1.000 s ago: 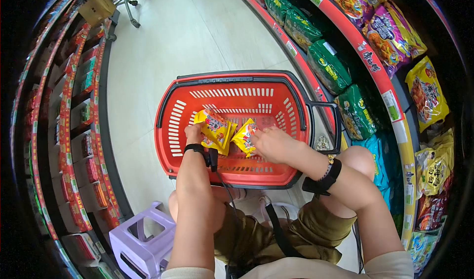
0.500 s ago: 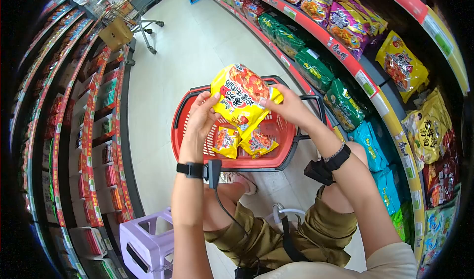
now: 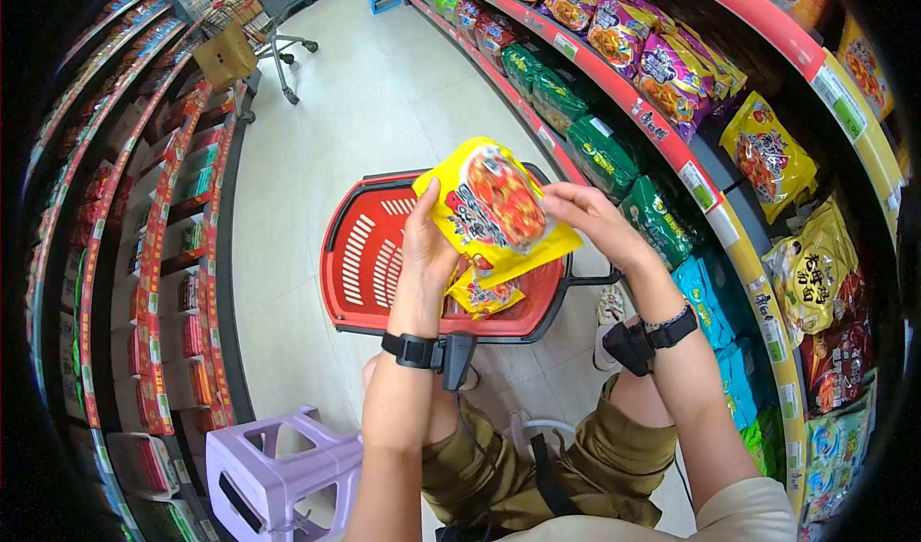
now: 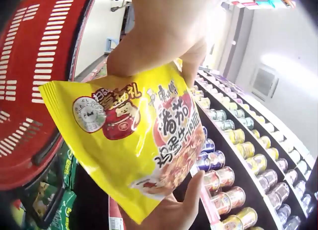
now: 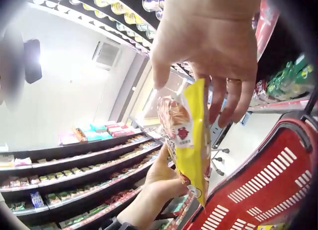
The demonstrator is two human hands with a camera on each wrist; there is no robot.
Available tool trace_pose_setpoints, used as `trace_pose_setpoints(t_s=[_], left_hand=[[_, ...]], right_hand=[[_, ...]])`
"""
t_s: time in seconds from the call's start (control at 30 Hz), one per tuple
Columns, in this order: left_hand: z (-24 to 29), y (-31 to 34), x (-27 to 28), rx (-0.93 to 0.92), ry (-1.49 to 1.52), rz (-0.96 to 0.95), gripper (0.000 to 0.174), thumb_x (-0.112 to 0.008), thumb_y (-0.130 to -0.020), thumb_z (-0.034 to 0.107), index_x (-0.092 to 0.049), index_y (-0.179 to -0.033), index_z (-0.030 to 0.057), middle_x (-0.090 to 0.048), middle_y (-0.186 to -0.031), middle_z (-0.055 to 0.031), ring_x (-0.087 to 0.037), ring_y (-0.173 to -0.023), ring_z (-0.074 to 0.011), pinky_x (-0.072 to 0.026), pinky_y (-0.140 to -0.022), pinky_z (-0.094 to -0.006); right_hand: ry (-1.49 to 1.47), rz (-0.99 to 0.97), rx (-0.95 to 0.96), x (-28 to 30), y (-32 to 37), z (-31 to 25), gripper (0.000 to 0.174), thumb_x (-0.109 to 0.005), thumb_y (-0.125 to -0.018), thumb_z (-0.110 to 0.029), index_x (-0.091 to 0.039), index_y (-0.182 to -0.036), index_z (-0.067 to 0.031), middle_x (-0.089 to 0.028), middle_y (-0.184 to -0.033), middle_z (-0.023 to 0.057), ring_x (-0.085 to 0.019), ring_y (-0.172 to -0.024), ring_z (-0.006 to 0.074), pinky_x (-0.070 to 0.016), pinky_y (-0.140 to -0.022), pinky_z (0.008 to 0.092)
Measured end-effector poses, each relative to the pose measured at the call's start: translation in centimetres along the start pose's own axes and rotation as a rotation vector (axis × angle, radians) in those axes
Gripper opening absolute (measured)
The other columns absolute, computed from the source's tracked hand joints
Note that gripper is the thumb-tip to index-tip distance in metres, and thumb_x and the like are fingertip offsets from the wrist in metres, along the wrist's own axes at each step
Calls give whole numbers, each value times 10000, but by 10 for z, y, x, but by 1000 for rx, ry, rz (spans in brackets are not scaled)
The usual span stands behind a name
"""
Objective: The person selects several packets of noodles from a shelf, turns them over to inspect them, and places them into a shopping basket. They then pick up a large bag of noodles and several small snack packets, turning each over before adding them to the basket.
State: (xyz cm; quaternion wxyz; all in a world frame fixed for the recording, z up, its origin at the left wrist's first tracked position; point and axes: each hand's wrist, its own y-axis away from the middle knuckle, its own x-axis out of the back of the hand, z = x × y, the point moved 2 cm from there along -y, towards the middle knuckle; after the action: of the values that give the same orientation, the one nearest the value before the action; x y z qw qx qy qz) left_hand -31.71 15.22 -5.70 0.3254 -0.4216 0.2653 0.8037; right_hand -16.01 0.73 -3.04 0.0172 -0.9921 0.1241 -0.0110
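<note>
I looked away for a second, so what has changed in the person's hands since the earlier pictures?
A yellow noodle packet has come up out of the red basket; the left hand grips it. The right hand, which held it half a second ago, has loosened, its fingers now straighter near the packet's edge. Another yellow packet stays in the basket.

Saw glossy plastic film on the packet (image 3: 499, 206) mid-frame, smooth plastic on the basket (image 3: 340, 288) and lower-left stool (image 3: 228, 446), matt cardboard on the upper-left box (image 3: 224, 58).
</note>
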Motion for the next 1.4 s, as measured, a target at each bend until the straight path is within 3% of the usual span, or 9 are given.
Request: trace_pose_setpoints(t_s=[0.27, 0.47, 0.6, 0.67, 0.83, 0.97, 1.07, 1.1, 1.4], left_hand=[[3, 16, -10, -240, -455, -107, 284, -566, -907, 197, -541, -1139, 36, -623, -1093, -71, -594, -1009, -169, -465, -879, -309], [11, 26, -17, -771, -1173, 95, 224, -521, -939, 203, -535, -1031, -1, -642, -908, -81, -608, -779, -142, -461, -678, -247], [23, 33, -24, -759, -1460, 182, 222, -498, -946, 204, -522, -984, -14, -633, -777, -121, -610, -668, -185, -449, -576, -283], [27, 32, -27, -626, -1492, 152, 246, -482, -958, 219, -520, -932, -22, -579, -701, -62, -512, -629, -79, -398, -535, -249], [26, 32, -18, -680, -1479, 150, 224, -529, -925, 204, -509, -890, -17, -596, -655, -151, -604, -565, -235, -414, -486, -325], [17, 32, -14, -588, -1606, -149, 413, -649, -840, 219, -417, -1124, 29, -642, -813, -193, -645, -774, -367, -509, -612, -392], [6, 35, -18, -630, -1591, -258, 473, -664, -828, 211, -373, -1166, 51, -641, -865, -203, -644, -803, -368, -509, -624, -384], [3, 36, -22, -548, -1524, -260, 547, -696, -787, 105, -340, -1199, 60, -652, -896, -159, -662, -829, -247, -513, -684, -311], [-8, 42, -33, -450, -1663, -399, 931, -838, -619, 205, -253, -1334, 95, -652, -885, -176, -658, -841, -320, -517, -719, -362]], right_hand=[[-141, 130, 141, -11, -10, -2, 332, -604, -886, -193, -573, -1154, -1, -617, -1007, 19, -556, -887, 65, -441, -785, 216], [-190, 301, 282, -22, -20, 8, 165, -653, -837, -120, -604, -951, -11, -621, -892, 14, -557, -805, 62, -454, -707, 208], [410, 469, 227, -20, -6, -16, 110, -665, -806, -88, -596, -836, -8, -628, -827, 76, -583, -687, 76, -466, -605, 239], [599, 534, 515, -20, -4, -21, 139, -700, -771, -111, -613, -823, -15, -606, -742, 86, -563, -608, 83, -437, -539, 252], [426, 388, 313, -8, -12, -2, 207, -715, -761, -133, -622, -903, -14, -620, -772, 57, -572, -640, 96, -462, -583, 239], [397, 129, 311, -18, -8, -2, 274, -690, -802, -143, -601, -1029, -19, -594, -922, 29, -559, -848, 88, -450, -744, 232], [300, -9, 286, -34, -5, 9, 299, -693, -804, -173, -599, -1039, -13, -595, -957, 54, -575, -854, 115, -461, -741, 251], [244, -3, 266, -36, -4, 9, 295, -684, -813, -175, -600, -1045, -14, -591, -948, 50, -567, -862, 108, -457, -740, 246], [-14, -5, 193, -31, -6, 11, 122, -612, -866, -101, -630, -930, 2, -593, -875, 19, -553, -816, 68, -445, -713, 222]])
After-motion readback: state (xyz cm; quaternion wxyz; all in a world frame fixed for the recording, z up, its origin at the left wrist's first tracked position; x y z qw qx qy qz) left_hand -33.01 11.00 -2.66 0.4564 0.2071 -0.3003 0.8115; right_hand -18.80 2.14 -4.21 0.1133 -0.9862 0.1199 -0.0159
